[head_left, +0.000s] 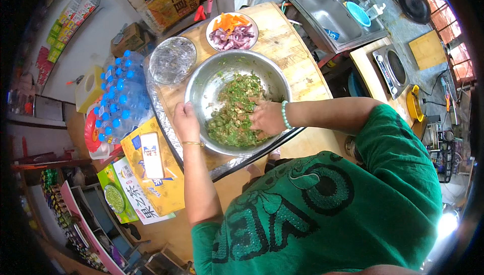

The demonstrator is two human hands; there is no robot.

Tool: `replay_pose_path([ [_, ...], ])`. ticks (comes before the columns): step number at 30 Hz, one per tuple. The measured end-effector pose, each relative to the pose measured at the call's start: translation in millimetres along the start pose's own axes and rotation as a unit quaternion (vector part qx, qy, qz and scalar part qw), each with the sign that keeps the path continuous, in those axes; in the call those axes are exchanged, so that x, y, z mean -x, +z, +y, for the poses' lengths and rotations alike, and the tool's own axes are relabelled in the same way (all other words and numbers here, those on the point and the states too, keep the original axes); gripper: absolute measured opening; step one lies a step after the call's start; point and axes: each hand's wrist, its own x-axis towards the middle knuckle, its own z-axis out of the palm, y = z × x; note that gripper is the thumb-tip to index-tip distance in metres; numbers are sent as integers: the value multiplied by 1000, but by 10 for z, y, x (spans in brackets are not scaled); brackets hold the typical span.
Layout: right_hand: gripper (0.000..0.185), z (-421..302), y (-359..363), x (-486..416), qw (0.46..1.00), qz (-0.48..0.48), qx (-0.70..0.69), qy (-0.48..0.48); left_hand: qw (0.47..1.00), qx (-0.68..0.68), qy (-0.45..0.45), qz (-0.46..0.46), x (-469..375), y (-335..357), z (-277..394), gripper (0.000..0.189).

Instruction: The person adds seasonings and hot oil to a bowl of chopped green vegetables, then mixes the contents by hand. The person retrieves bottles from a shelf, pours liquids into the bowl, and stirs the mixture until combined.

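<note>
A large stainless steel mixing bowl (238, 102) stands on the wooden board of the table, tilted or flat I cannot tell. My left hand (186, 121) grips its left rim, thumb on top. Inside lies a mass of chopped greens mixed with a pale mince-like filling (234, 123). My right hand (269, 118) is in the bowl with its fingers spread into this mixture; the fingertips are partly hidden. Behind the bowl is a plate (232, 46) with orange strips, perhaps carrot, and purplish sliced pieces. To the left sits a round dish covered in plastic wrap (173, 60).
Blue-capped plastic bottles (124, 93) are packed left of the table. A phone (152, 155) lies on a yellow carton (170, 195) at lower left. At upper right are a steel sink (321, 15) and, beyond a gap, a counter with an electric cooktop (393, 70).
</note>
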Motion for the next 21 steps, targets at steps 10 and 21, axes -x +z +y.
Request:
replay_pose_path([
  [10, 53, 775, -283, -338, 988, 67, -100, 97, 995, -82, 48, 4, -23, -25, 61, 19],
  [21, 35, -371, -401, -1040, 974, 101, -122, 161, 997, -65, 37, -17, -37, -28, 115, 20],
])
